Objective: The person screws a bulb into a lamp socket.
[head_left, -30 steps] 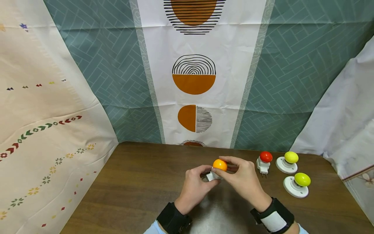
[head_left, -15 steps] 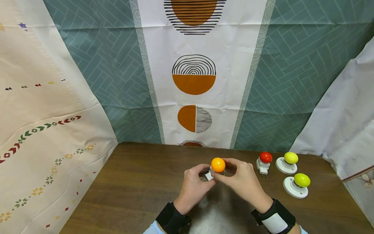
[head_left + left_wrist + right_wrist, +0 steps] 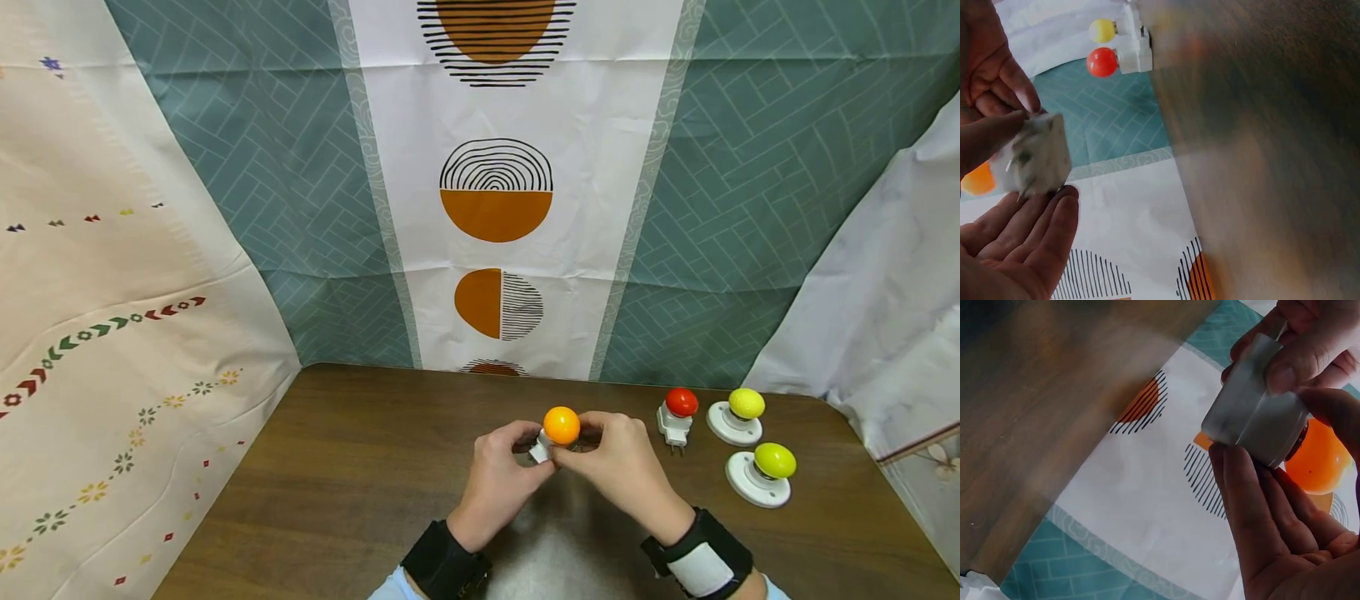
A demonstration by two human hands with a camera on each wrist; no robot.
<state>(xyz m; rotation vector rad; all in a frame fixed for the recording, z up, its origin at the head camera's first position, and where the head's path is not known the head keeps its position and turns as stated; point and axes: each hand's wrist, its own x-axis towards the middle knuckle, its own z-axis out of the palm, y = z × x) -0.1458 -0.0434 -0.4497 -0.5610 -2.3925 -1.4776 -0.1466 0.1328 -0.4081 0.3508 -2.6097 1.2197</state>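
An orange light bulb sits in a white plug-in lamp holder, raised above the table between both hands. My left hand pinches the holder from the left with thumb and fingers. From the right, my right hand grips the same holder, its thumb in front and its fingers just beside the bulb. In the left wrist view the holder's thin metal pins show, somewhat blurred. The right wrist view shows the holder's smooth side, with the bulb at its far end partly behind the right hand.
At the table's right stand a red bulb in a white plug-in holder and two yellow bulbs in round white bases. A patterned cloth hangs behind the brown wooden table. Light curtains hang at both sides.
The orange bulb has tilted more upright and shifted slightly left. My right fingers have slid from around the bulb down towards the holder. The left hand has hardly moved.
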